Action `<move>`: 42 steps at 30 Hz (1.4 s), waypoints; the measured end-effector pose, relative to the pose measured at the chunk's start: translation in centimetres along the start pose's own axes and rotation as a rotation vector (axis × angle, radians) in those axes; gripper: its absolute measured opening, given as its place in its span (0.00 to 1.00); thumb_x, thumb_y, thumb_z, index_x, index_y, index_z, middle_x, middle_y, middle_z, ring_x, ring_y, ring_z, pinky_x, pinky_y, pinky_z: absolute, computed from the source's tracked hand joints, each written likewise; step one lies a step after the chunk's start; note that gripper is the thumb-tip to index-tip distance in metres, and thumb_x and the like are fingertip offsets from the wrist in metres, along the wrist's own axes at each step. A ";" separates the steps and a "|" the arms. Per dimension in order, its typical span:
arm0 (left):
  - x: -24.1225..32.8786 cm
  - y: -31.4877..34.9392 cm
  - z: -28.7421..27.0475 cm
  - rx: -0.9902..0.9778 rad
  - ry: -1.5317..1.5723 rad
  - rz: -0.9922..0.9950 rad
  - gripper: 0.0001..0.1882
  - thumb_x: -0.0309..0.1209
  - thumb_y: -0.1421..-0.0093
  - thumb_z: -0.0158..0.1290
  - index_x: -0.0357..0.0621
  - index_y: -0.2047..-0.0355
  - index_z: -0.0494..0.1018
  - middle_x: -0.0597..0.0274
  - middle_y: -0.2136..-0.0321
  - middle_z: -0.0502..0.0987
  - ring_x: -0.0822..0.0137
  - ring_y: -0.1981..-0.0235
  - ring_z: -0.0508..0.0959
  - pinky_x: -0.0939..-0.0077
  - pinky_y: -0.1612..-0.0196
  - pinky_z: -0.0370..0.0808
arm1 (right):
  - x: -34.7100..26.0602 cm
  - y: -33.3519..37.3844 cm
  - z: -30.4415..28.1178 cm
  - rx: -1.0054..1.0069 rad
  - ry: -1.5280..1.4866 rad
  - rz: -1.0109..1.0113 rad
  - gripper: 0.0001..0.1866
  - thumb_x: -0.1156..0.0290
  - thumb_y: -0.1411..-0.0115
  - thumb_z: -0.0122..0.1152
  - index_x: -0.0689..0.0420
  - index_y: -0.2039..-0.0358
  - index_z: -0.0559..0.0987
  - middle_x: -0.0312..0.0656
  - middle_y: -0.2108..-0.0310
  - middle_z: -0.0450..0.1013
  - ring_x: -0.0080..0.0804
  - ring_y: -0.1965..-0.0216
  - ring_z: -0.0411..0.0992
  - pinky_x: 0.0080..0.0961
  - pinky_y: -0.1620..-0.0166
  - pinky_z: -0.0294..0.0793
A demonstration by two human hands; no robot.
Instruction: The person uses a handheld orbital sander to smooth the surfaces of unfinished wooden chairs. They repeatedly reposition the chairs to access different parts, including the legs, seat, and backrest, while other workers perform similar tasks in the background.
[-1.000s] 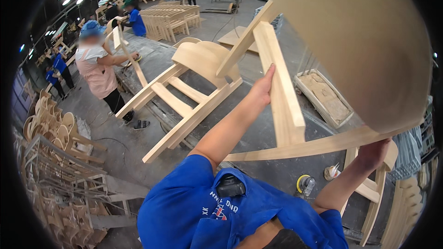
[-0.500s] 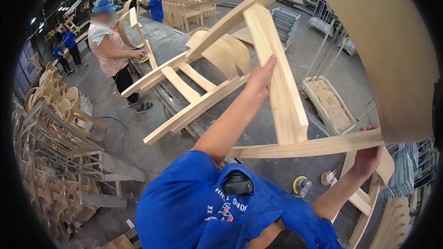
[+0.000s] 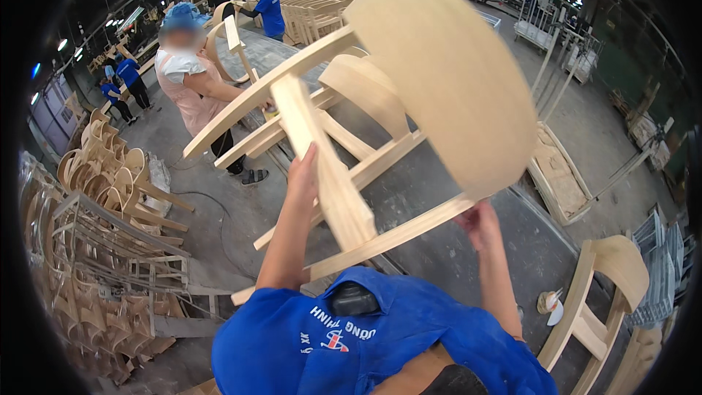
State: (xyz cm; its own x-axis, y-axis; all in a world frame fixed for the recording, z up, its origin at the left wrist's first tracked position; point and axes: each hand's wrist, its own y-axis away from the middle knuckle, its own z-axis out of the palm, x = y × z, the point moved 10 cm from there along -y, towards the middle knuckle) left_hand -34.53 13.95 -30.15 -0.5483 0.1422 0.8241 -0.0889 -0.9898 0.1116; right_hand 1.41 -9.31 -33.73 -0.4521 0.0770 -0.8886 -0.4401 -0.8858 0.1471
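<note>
Above the workbench I hold a pale wooden chair frame (image 3: 439,66), with a wide curved backrest panel, two long legs and a crossbar between them. My left hand (image 3: 303,174) is closed around the crossbar's edge; its fingers go behind the wood and are partly hidden. Where the near leg meets the backrest panel, my right hand (image 3: 479,225) grips the frame from below. Behind the raised frame, a similar chair frame (image 3: 369,91) lies on the bench, partly covered by it.
The grey workbench (image 3: 468,263) carries another chair frame (image 3: 581,314) at right, beside a small container (image 3: 547,302). Across the bench at left stands a co-worker (image 3: 191,88) in a pink apron. Stacked chair parts (image 3: 110,175) and a metal rack (image 3: 110,238) fill the left side.
The held chair frame has moved left and away from me, its backrest panel now in the upper middle. Both hands moved left with it, keeping hold.
</note>
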 end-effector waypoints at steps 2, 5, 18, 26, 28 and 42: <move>0.9 -2.0 -4.8 0.100 -0.099 0.023 0.25 0.38 0.38 0.56 0.31 0.48 0.67 0.48 0.54 0.76 0.57 0.55 0.78 0.63 0.52 0.76 | 3.4 -3.0 3.0 -0.078 -0.049 0.033 0.23 0.59 0.35 0.54 0.57 0.45 0.61 0.43 0.58 0.73 0.35 0.57 0.75 0.40 0.55 0.80; 1.4 -5.0 -12.0 0.258 -0.207 0.025 0.25 0.37 0.38 0.56 0.30 0.48 0.67 0.48 0.53 0.75 0.58 0.54 0.77 0.65 0.53 0.75 | 9.0 -7.9 6.2 -0.057 0.099 0.188 0.29 0.63 0.38 0.60 0.60 0.44 0.57 0.45 0.59 0.73 0.37 0.62 0.76 0.38 0.58 0.81; -2.8 -15.2 -27.0 0.501 -0.225 -0.128 0.27 0.34 0.41 0.59 0.28 0.48 0.65 0.47 0.53 0.74 0.57 0.55 0.77 0.66 0.53 0.74 | 21.5 -20.2 14.9 -0.187 0.153 0.499 0.31 0.64 0.37 0.59 0.65 0.42 0.57 0.47 0.58 0.73 0.33 0.60 0.76 0.27 0.59 0.81; -6.8 -20.5 -27.9 0.529 -0.245 -0.186 0.29 0.36 0.40 0.59 0.28 0.46 0.64 0.46 0.51 0.73 0.54 0.53 0.76 0.63 0.52 0.75 | 22.2 -23.4 15.6 -0.136 0.441 0.551 0.37 0.61 0.38 0.60 0.59 0.37 0.53 0.45 0.56 0.72 0.29 0.61 0.74 0.26 0.59 0.77; -7.0 -21.9 -27.6 0.511 -0.264 -0.161 0.29 0.36 0.40 0.59 0.28 0.46 0.63 0.46 0.51 0.73 0.54 0.52 0.76 0.63 0.51 0.75 | 21.9 -23.9 15.5 -0.124 0.492 0.561 0.39 0.58 0.38 0.60 0.58 0.35 0.51 0.45 0.55 0.71 0.30 0.60 0.74 0.27 0.59 0.77; -11.2 -25.6 -26.8 0.470 -0.281 -0.299 0.30 0.37 0.38 0.57 0.28 0.43 0.61 0.44 0.48 0.71 0.51 0.50 0.75 0.58 0.49 0.75 | 22.6 -15.6 8.7 -0.224 0.699 0.587 0.42 0.54 0.43 0.64 0.60 0.35 0.57 0.46 0.54 0.73 0.30 0.58 0.73 0.28 0.58 0.74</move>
State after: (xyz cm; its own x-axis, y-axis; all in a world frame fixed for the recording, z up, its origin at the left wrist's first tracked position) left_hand -48.39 38.06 -57.08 -0.3109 0.4688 0.8268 0.2052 -0.8163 0.5400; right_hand -8.66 10.20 -52.33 0.0465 -0.6378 -0.7688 -0.0971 -0.7689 0.6319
